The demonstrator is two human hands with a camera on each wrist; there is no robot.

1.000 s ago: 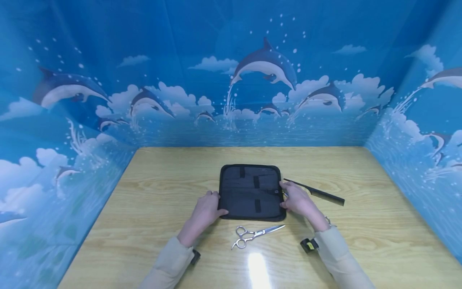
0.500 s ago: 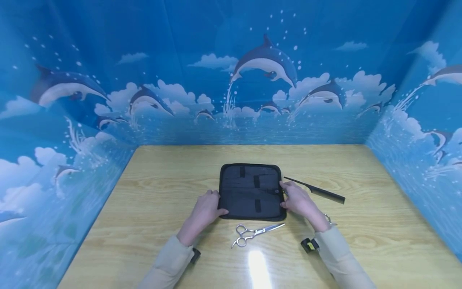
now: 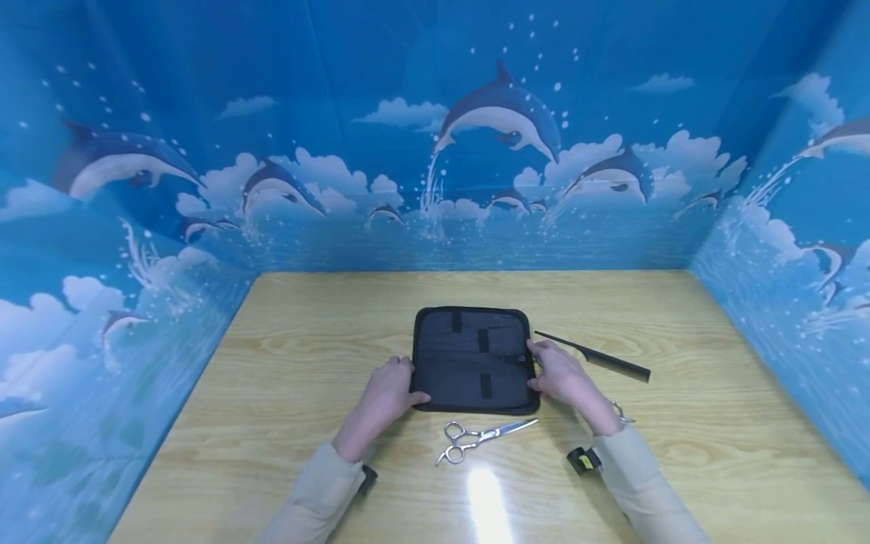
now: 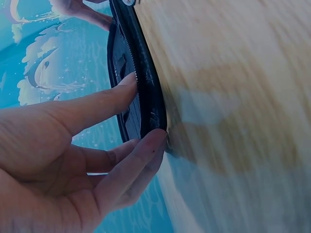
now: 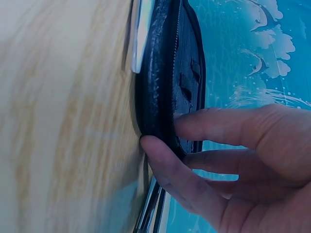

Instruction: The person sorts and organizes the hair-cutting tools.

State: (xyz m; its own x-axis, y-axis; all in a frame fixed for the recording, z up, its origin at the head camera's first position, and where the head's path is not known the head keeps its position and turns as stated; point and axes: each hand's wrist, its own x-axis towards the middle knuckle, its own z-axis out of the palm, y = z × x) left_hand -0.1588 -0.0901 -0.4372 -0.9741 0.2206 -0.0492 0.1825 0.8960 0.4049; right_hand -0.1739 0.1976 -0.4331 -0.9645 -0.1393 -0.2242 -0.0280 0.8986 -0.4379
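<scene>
A black zippered case [image 3: 448, 381] lies spread flat on the table, its inside with several dark elastic loops facing up. My left hand [image 3: 384, 393] pinches the case's left edge, thumb on the inner side and fingers against the outer side, as the left wrist view shows. On the opposite edge, my right hand [image 3: 560, 374] pinches the case the same way, near its zipper [image 5: 175, 58]. Silver scissors [image 3: 484, 437] lie just in front of the case. A black tail comb [image 3: 615, 366] rests beyond the right hand. Another metal tool with a finger ring [image 3: 621, 415] is mostly hidden beneath the right wrist.
The wood-grain table [image 3: 306, 317] is enclosed at the back and sides by a blue dolphin-print cloth [image 3: 381, 249]. A bright light reflection [image 3: 485, 499] shows on the tabletop near the front. Dark wrist-camera mounts [image 3: 582, 460] sit under both sleeves.
The head view tilts very slightly, so everything shifts a few pixels. Both hands stay on the case edges, and the case, scissors and comb keep their places.
</scene>
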